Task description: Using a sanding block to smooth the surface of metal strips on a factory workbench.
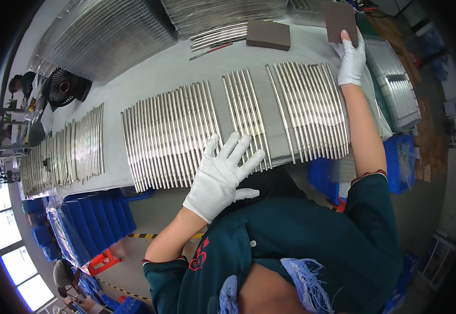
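My left hand (222, 175), in a white glove, is open with its fingers spread at the near ends of slim silvery metal rods (170, 136). Whether its fingertips touch them I cannot tell. At the far right, my gloved right hand (352, 63) grips a flat dark brown block (339, 23), its thumb pressed on the broad face. Beside that forearm lies another row of rods (311, 110). Between the two larger groups is a narrower set of rods (244, 112). A second brown block (268, 35) rests farther back on the table.
More rods (76, 149) lie at the table's left end, near a black fan (65, 87). Clear plastic trays are stacked (102, 36) along the back, with others (393, 83) at the right. A thin red-handled tool (212, 51) sits behind the rods. Blue bins (94, 222) stand below.
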A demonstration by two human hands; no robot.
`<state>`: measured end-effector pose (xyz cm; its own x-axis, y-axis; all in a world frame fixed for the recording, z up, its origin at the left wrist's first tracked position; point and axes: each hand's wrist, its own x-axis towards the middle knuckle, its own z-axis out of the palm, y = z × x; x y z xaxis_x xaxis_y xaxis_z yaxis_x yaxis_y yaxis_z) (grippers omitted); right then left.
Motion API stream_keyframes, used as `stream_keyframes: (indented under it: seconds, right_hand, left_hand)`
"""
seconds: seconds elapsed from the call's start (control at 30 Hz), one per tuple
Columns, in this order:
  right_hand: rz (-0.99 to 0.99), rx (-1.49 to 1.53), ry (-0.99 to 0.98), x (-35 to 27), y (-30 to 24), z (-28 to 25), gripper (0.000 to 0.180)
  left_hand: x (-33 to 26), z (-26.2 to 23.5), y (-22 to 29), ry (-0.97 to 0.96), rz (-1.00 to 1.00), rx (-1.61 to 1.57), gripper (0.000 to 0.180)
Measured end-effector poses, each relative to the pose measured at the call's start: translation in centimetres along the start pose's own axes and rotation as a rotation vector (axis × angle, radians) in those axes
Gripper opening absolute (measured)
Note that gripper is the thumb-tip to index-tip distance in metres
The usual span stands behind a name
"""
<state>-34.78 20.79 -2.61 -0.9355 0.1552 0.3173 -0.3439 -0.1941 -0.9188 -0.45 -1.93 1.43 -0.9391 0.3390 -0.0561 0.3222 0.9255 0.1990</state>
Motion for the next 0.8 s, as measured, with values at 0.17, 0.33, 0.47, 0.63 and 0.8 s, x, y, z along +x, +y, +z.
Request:
stream_keyframes:
  seconds: [0.17,0.33,0.47,0.63,0.8]
  right_hand:
    - [0.020,0.017,0.001,-0.2,0.2,0.4,0.071]
    - [-0.025,0.010,-0.020,0.3,0.6,-0.2,0.071]
    - [0.017,0.044,-0.001,-0.2,-0.2,0.3,0.071]
    - [0.049,0.078,0.022,-0.1,0.1,0.2,0.069]
    - [0.053,0.098,0.026,0.0,-0.3,0.1,0.066]
  left_hand:
    - [-0.2,0.0,0.1,0.010,-0.018,-0.005,0.087]
    - [2.0,0.5,0.6,0.053,0.105,-0.092,0.088]
    - [4.0,1.6,1.2,0.119,0.183,-0.132,0.087]
    - [5.2,2.0,1.5,0.144,0.212,-0.147,0.086]
    - [3.5,0.8,1.1,0.087,0.147,-0.111,0.084]
